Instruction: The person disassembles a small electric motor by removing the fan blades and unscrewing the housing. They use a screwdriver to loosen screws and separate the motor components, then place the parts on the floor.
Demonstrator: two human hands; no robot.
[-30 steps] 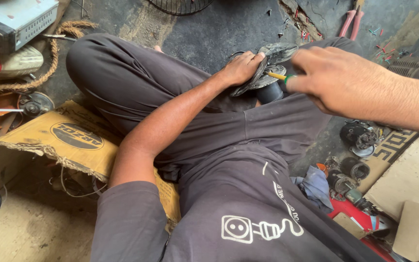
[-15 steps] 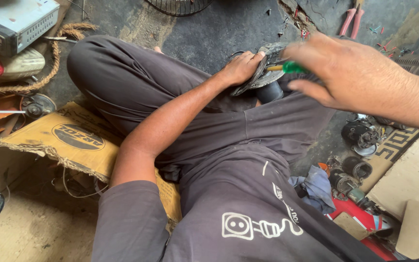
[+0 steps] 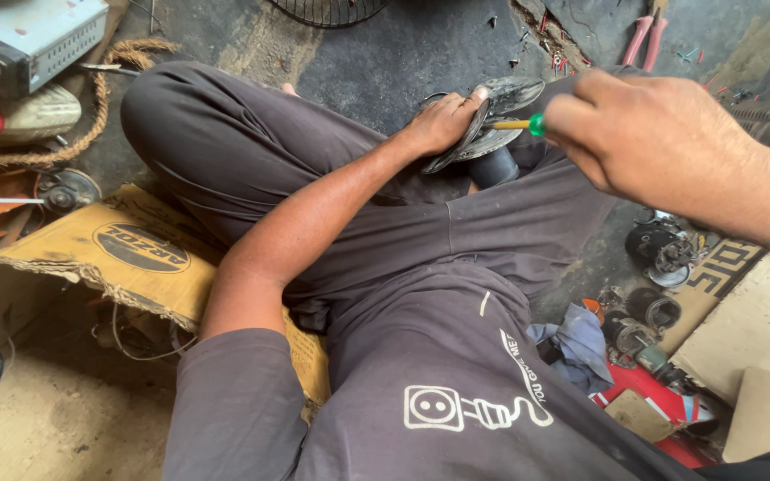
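Two hands meet at a round metal motor part (image 3: 483, 125) resting on the person's crossed legs. Left hand (image 3: 443, 120) lies curled over the near-left edge of this part, fingers wrapped around its rim. Right hand (image 3: 648, 134), to the right of the part, is closed around a screwdriver (image 3: 523, 125) with a green-and-yellow handle, whose tip touches the part's top. Red-handled pliers (image 3: 643, 36) lie on the floor beyond the part; a cardboard sheet (image 3: 118, 249) sits well left.
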